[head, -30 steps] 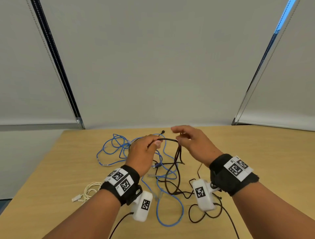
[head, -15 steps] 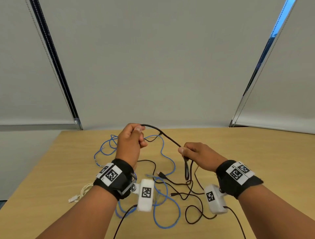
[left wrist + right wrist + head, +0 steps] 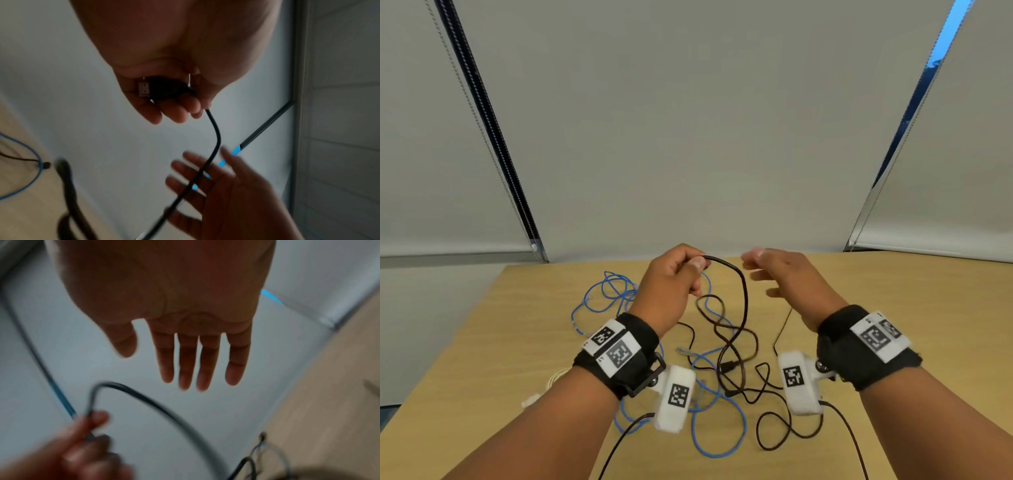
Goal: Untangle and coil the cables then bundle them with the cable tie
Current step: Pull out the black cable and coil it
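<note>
Right hand [image 3: 787, 284] off — black cable [image 3: 743, 301]

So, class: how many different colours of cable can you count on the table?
3: black cable gripped by the left hand; blue cable beneath; white cable near the left wrist, partly hidden.

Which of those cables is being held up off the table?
The black cable: the left hand grips its plug end, so it arches up. The blue cable and white cable lie on the table.
</note>
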A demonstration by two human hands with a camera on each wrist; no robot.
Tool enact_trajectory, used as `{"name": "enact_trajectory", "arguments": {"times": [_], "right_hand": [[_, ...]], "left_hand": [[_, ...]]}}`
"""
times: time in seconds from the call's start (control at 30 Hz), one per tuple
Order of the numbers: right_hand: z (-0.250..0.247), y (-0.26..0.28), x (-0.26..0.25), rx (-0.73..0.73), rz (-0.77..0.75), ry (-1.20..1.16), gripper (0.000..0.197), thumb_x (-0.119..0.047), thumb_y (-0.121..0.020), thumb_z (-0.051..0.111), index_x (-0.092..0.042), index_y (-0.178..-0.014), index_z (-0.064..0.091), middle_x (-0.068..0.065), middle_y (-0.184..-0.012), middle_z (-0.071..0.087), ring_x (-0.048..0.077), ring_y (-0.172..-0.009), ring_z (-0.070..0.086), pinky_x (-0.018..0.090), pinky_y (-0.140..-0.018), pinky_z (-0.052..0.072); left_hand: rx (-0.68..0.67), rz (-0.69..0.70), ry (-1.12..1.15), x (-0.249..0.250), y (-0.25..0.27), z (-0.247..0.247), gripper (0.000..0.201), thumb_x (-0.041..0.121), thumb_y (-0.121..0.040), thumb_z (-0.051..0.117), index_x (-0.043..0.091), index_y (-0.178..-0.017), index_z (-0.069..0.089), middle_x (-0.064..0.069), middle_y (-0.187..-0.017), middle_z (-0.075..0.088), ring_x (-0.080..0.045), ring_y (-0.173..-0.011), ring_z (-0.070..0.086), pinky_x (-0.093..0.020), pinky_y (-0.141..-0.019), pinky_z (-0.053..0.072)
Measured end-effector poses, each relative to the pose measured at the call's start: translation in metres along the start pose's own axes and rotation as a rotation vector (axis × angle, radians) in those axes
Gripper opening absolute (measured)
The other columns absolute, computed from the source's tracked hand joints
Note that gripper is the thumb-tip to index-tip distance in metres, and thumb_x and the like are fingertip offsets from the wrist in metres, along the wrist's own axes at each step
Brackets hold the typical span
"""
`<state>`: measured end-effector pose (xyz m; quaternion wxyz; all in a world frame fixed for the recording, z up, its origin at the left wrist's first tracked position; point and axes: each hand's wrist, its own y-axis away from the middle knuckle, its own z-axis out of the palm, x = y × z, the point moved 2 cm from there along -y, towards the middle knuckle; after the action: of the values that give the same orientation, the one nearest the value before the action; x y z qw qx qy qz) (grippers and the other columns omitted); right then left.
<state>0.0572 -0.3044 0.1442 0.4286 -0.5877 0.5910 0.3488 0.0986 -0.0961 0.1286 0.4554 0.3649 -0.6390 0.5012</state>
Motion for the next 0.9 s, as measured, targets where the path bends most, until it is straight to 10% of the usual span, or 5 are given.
{"name": "enact_trajectory", "arguments": {"times": [0.2, 0.53, 0.73, 0.83, 0.9], "right_hand": [[0.023, 0.008, -0.001, -0.279, -0.034, -0.164, 0.019, -0.023, -0.101, 0.058, -0.006, -0.099, 0.063, 0.0, -0.071, 0.06, 0.018, -0.069, 0.063, 0.028, -0.07, 0.055], [0.008, 0.009, 0.035, -0.315, -0.004, 0.258, 0.016, -0.021, -0.102, 0.052, -0.024, -0.103, 0.068, -0.001, -0.084, 0.073, 0.008, -0.084, 0.07, 0.012, -0.069, 0.045], [0.018, -0.001, 0.018, -0.261, -0.068, 0.429, 0.018, -0.02, -0.101, 0.056, -0.027, -0.102, 0.073, -0.003, -0.079, 0.073, 0.013, -0.081, 0.069, 0.031, -0.075, 0.054], [0.021, -0.003, 0.005, -0.249, -0.136, 0.31, 0.009, -0.022, -0.098, 0.062, -0.028, -0.103, 0.065, 0.0, -0.078, 0.075, 0.014, -0.08, 0.071, 0.038, -0.082, 0.056], [0.016, -0.005, 0.001, -0.223, -0.129, 0.148, 0.017, -0.023, -0.093, 0.069, -0.026, -0.107, 0.058, 0.004, -0.077, 0.076, 0.021, -0.082, 0.074, 0.044, -0.085, 0.055]], "left_hand": [[0.163, 0.031, 0.102, 0.015, -0.009, -0.001, 0.022, 0.005, -0.101, 0.05, 0.015, -0.091, 0.067, -0.001, -0.067, 0.054, -0.014, -0.064, 0.055, -0.024, -0.066, 0.055], [0.479, -0.148, 0.003, -0.015, -0.014, -0.063, 0.023, 0.008, -0.1, 0.051, 0.023, -0.098, 0.068, -0.006, -0.089, 0.063, -0.018, -0.079, 0.058, -0.034, -0.08, 0.046], [0.063, 0.262, -0.908, 0.007, 0.006, -0.012, 0.048, 0.038, -0.092, 0.057, 0.032, -0.14, 0.054, 0.003, -0.146, 0.048, -0.018, -0.139, 0.04, -0.053, -0.122, 0.016], [-0.281, 0.111, -1.008, 0.011, 0.003, 0.014, 0.039, 0.048, -0.101, 0.039, 0.032, -0.129, 0.061, 0.004, -0.122, 0.07, -0.018, -0.119, 0.06, -0.051, -0.114, 0.032], [-0.385, -0.031, -0.789, 0.01, 0.0, 0.012, 0.033, 0.041, -0.102, 0.045, 0.025, -0.097, 0.073, 0.001, -0.084, 0.075, -0.013, -0.081, 0.068, -0.041, -0.085, 0.052]]}}
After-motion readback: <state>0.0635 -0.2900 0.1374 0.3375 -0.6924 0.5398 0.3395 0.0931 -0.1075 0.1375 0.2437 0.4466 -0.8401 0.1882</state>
